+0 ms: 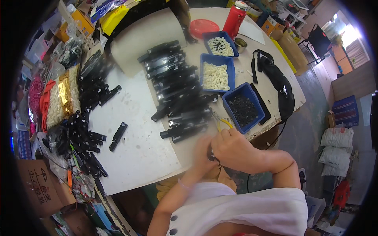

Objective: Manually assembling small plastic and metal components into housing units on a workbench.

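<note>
My left hand [201, 153], smeared by motion, meets my right hand [235, 146] just in front of the table's near edge. Between them shows a small dark piece [212, 153], mostly covered by the fingers; its kind is hidden. The right hand's fingers are curled inward around that spot. Pliers with yellow handles [225, 124] lie just beyond the right hand's knuckles. Ahead of both hands stretches a long row of slim black plastic parts [173, 88] laid side by side. One such black part [118, 136] lies alone on the white sheet.
Blue trays hold small black pieces [242, 109] and cream-coloured pieces [215, 76]. A red flask [235, 19], a red plastic lid [204, 27] and a black pouch [278, 84] stand or lie farther back. More black parts [84, 137] heap along the left side.
</note>
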Motion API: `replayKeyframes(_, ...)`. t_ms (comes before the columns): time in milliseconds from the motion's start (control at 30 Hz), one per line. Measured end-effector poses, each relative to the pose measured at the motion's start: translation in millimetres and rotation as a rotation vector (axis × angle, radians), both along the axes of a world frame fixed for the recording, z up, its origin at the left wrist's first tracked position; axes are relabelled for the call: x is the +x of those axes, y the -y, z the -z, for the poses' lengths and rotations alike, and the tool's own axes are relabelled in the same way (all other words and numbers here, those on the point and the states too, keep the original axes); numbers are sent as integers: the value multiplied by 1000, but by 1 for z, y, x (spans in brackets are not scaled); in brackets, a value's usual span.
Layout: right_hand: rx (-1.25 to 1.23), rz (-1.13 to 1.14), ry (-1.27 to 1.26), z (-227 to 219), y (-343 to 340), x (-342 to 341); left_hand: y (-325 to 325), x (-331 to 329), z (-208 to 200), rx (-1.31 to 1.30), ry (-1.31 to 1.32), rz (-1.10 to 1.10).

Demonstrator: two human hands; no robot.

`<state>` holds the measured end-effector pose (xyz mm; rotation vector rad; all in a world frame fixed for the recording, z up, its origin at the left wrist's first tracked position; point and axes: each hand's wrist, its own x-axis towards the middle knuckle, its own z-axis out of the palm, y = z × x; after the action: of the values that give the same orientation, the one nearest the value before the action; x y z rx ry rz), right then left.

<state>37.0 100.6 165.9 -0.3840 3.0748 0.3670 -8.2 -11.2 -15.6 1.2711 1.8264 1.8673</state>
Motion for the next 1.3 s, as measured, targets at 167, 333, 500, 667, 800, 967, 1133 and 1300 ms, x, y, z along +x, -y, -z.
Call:
replayKeyframes(167,-509,135,353,4,-65,-50,-3,-3,-7,-12,-74,-167)
replayKeyframes(333,-23,352,-152,81,-167,-95,-11,-3,-14,-41,-158,-142)
replayKeyframes(500,-274,361,-98,90,-180,-105,-6,-1,-12,-68,-1,-91)
replayKeyframes(667,-1136,546,-241,31,-120,-55,-2,-3,-9,-80,30,-73)
replayKeyframes(800,-1143,405,-54,9,-61,8,0,-1,-6,-61,14,-79)
replayKeyframes(967,-1139,369,-116,33,-33,41,-4,-3,-12,-13,13,-78)
replayKeyframes(1133,-1111,473,-471,65,-20,45,-6,-2,-9,-32,-26,-116)
replayKeyframes(1300,-944,546,-727,72,-41,36,-6,-3,-5,-11,2,-91)
